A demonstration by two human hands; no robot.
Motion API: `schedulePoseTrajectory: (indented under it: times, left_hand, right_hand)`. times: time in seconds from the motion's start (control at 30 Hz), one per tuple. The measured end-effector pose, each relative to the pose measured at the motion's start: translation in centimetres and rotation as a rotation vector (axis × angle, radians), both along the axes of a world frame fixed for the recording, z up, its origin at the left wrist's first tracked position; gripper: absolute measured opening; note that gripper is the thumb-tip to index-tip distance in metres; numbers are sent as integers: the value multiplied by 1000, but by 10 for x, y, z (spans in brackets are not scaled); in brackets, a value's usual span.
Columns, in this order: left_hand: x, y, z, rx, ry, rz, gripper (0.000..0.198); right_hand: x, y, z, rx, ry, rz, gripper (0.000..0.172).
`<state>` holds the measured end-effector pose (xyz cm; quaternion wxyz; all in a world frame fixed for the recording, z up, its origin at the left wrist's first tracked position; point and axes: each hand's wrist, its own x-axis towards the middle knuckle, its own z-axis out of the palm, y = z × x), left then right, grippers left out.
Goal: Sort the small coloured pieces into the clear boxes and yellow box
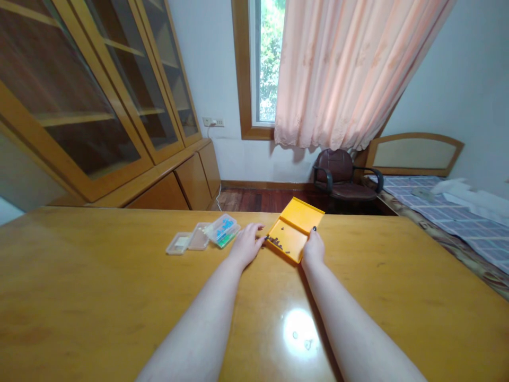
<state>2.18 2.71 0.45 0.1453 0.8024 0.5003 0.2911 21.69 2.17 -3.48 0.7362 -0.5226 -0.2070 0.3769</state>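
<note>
Tray (296,225) yellow, between hands; left hand (247,245) fingers spread at its left edge; right hand (314,249) gripping near edge.

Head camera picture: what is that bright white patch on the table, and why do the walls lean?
Head view: the patch is glare on the glossy table, between the forearms; the wide lens bends the cabinet and curtain; the small dark pieces in the yellow tray are too tiny to make out.
</note>
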Motion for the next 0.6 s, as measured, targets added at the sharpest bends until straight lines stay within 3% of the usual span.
schedulePoseTrajectory:
  times: [0.13,0.37,0.47,0.6]
  left_hand:
    - [-2,-2,4,-28,140,-32,16]
    - [-3,-1,-1,-17,205,-26,19]
    - [-4,0,1,23,168,37,23]
    - [-6,-2,6,6,217,-2,19]
  right_hand:
    - [6,3,-5,-8,0,-90,30]
    - [4,4,-6,6,15,-72,32]
    - [4,4,-6,4,23,-83,32]
    - [5,4,-6,26,6,-56,32]
